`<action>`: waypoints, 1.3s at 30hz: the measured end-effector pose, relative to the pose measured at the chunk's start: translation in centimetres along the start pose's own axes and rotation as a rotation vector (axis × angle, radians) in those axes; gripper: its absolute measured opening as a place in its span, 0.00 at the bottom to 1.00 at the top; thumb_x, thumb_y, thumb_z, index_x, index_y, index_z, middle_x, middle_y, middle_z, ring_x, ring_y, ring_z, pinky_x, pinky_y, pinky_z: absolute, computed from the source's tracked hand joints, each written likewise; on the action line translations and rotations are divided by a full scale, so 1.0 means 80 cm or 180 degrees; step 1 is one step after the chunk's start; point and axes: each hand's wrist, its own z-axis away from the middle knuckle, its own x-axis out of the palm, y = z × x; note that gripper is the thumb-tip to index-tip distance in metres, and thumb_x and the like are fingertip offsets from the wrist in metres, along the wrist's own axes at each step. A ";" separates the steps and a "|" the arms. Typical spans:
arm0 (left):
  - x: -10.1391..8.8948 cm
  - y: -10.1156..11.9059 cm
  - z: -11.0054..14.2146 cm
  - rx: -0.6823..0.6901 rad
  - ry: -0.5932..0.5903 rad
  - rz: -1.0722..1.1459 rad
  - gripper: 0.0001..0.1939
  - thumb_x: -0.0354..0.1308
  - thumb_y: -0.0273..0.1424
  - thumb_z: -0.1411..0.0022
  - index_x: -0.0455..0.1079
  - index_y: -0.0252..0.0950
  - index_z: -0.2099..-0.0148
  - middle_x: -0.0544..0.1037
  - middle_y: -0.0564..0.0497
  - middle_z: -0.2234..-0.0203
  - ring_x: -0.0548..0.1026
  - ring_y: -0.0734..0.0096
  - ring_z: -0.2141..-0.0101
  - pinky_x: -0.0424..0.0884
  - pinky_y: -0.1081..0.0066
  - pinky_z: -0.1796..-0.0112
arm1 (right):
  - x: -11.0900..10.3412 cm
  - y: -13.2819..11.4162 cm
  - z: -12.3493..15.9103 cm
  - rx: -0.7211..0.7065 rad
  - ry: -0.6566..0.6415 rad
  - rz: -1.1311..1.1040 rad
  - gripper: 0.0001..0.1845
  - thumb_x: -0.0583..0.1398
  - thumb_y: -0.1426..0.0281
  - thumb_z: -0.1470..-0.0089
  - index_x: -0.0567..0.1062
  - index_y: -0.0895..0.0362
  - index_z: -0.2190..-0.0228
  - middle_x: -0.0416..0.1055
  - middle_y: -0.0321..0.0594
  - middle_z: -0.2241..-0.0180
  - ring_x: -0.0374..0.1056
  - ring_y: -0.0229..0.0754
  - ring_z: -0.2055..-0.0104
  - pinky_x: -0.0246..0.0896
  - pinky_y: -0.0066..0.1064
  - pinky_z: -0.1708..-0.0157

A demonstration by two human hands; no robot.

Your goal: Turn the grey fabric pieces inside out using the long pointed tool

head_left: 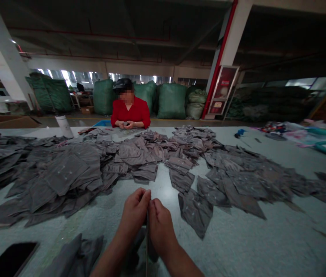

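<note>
My left hand (135,211) and my right hand (162,226) are side by side, low in the middle of the view. Both are closed, thumbs up, on the top of a grey fabric piece (147,246). The piece hangs between them nearly edge-on, so its face cannot be seen. Beyond my hands lie heaps of grey fabric pieces, a big one on the left (67,171) and another on the right (246,179). Some bear small pale marks. A single dark grey piece (196,211) lies just right of my hands, and more grey cloth (75,256) is bunched at the lower left.
A black phone (11,261) lies near the table's front left. At the far side stand a white bottle (64,126) and a seated person in red (132,111), hands together. A small blue tool (239,133) lies far right. Green sacks (171,100) fill the background.
</note>
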 end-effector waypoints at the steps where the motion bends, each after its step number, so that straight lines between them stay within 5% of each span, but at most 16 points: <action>1: 0.002 -0.003 -0.002 -0.0040 0.0016 0.0143 0.14 0.51 0.39 0.47 0.60 0.36 0.78 0.59 0.60 0.86 0.59 0.77 0.82 0.57 0.77 0.78 | 0.004 0.001 0.002 0.0022 0.0065 0.0061 0.18 0.44 0.61 0.42 0.63 0.56 0.77 0.62 0.34 0.80 0.58 0.36 0.77 0.49 0.25 0.77; 7: 0.008 -0.017 0.001 -0.0148 0.0045 0.1046 0.11 0.54 0.37 0.48 0.66 0.34 0.72 0.69 0.56 0.80 0.66 0.76 0.76 0.62 0.77 0.72 | 0.004 0.004 -0.005 -0.0136 -0.0059 0.0061 0.19 0.44 0.60 0.43 0.62 0.56 0.79 0.61 0.34 0.79 0.58 0.37 0.75 0.51 0.26 0.75; 15: 0.006 -0.016 0.007 -0.0181 0.0082 0.1019 0.11 0.57 0.37 0.51 0.69 0.33 0.69 0.73 0.52 0.77 0.70 0.72 0.73 0.65 0.75 0.71 | 0.021 0.011 0.008 0.0082 0.0253 -0.0769 0.19 0.44 0.59 0.43 0.63 0.57 0.77 0.62 0.34 0.78 0.59 0.36 0.75 0.55 0.25 0.75; 24: 0.008 -0.022 0.009 -0.0415 0.0056 0.1540 0.12 0.58 0.38 0.52 0.68 0.33 0.71 0.72 0.55 0.79 0.69 0.74 0.75 0.64 0.76 0.72 | 0.004 0.006 -0.002 -0.0225 0.0042 -0.0050 0.18 0.45 0.62 0.43 0.63 0.56 0.79 0.62 0.34 0.80 0.58 0.36 0.76 0.52 0.25 0.76; 30: -0.002 -0.030 0.010 -0.0174 -0.0185 0.0767 0.12 0.54 0.39 0.48 0.66 0.34 0.73 0.68 0.56 0.81 0.65 0.75 0.76 0.62 0.76 0.73 | 0.020 0.015 0.012 -0.0054 0.0245 -0.0435 0.19 0.42 0.60 0.42 0.61 0.56 0.78 0.61 0.34 0.80 0.58 0.35 0.77 0.53 0.24 0.76; 39: 0.001 -0.028 0.016 0.0337 0.0320 -0.0327 0.14 0.49 0.37 0.44 0.60 0.37 0.78 0.62 0.58 0.83 0.61 0.75 0.79 0.57 0.77 0.76 | 0.014 0.014 0.017 -0.0066 0.0173 -0.0201 0.19 0.44 0.61 0.42 0.64 0.57 0.77 0.63 0.35 0.79 0.59 0.35 0.77 0.52 0.24 0.76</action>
